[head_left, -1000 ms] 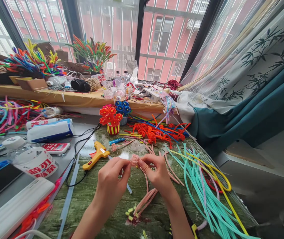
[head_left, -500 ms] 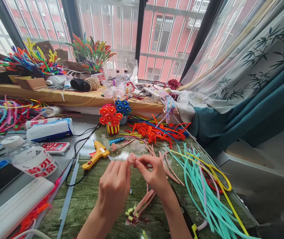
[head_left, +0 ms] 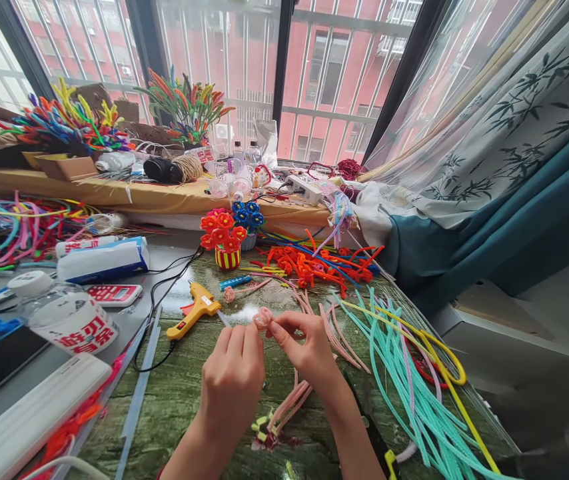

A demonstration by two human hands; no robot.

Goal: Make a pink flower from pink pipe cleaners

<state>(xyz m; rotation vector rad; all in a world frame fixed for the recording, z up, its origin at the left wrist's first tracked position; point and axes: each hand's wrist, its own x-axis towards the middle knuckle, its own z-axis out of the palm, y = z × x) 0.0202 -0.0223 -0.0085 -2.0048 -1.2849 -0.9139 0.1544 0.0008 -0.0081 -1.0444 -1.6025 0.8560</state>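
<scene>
Near the middle of the green table, a small pink pipe-cleaner flower (head_left: 263, 319) is pinched between my two hands. My left hand (head_left: 234, 370) is closed, its fingertips at the flower's left side. On the other side, my right hand (head_left: 304, 343) grips the flower between thumb and forefinger. Below them, pink stems (head_left: 292, 403) lie with small yellow-green pieces at their ends. More loose pink pipe cleaners (head_left: 337, 337) are to the right of my right hand. Up and left of my hands rests another pink flower (head_left: 229, 294).
A yellow glue gun (head_left: 195, 311) with a black cord lies left of my hands. Turquoise pipe cleaners (head_left: 404, 387) spread at the right. Behind stand red flowers in a striped pot (head_left: 227, 259) and orange pipe cleaners (head_left: 309, 265). A bottle (head_left: 72, 320) lies left.
My left hand has shifted very slightly right. The view has moved a little; both hands stay at the pink flower.
</scene>
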